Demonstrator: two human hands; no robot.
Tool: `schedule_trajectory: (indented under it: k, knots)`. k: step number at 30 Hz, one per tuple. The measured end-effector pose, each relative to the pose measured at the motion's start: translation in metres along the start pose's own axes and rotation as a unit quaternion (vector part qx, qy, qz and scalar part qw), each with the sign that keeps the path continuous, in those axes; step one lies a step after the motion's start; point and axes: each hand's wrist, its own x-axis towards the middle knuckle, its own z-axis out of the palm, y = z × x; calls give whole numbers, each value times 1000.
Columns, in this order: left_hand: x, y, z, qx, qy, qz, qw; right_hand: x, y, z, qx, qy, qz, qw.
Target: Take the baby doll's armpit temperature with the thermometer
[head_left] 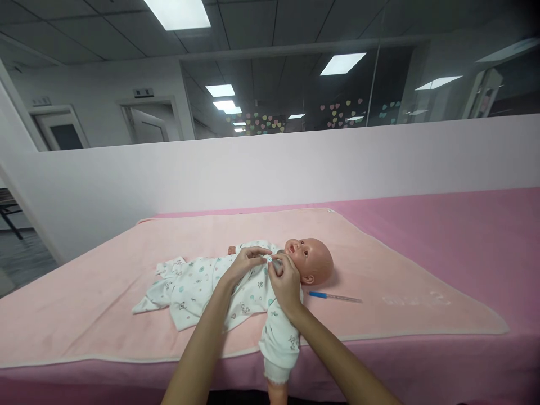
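A baby doll [312, 261] lies on its back, head to the right, dressed in a white printed baby shirt [202, 281]. At the shirt's collar, below the doll's chin, both of my hands meet. My left hand [248, 262] is closed in a pinch on the collar edge from the left. From the right, my right hand [286, 280] pinches the same edge, fingers curled. Between the fingertips shows a small round snap button [270, 259]. The doll's near sleeve [279, 337] hangs toward me under my right wrist. Cloth inside the fingers is partly hidden.
A thin clear stick with a blue end [335, 297], like a thermometer, lies beside the doll's head. Beneath is a peach blanket [105, 270] on a pink table cover [472, 247]. A white low wall [270, 174] with glass above stands behind.
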Motion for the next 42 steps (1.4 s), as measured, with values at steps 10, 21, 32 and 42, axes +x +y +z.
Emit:
schedule_trajectory:
  k: [10,21,32,42]
  knots:
    - [1,-2,-1,-7,-13,16,1000,0,-1,-1,8,1,-2,1000]
    - [0,-3,0,-11,-7,18,1000,0,-1,-1,17,7,-13,1000]
    - [2,-10,-4,25,-10,29,999,0,1,-1,10,2,-13,1000]
    - [-28,6,-12,84,-22,40,995,1,2,-1,-21,-30,-161,986]
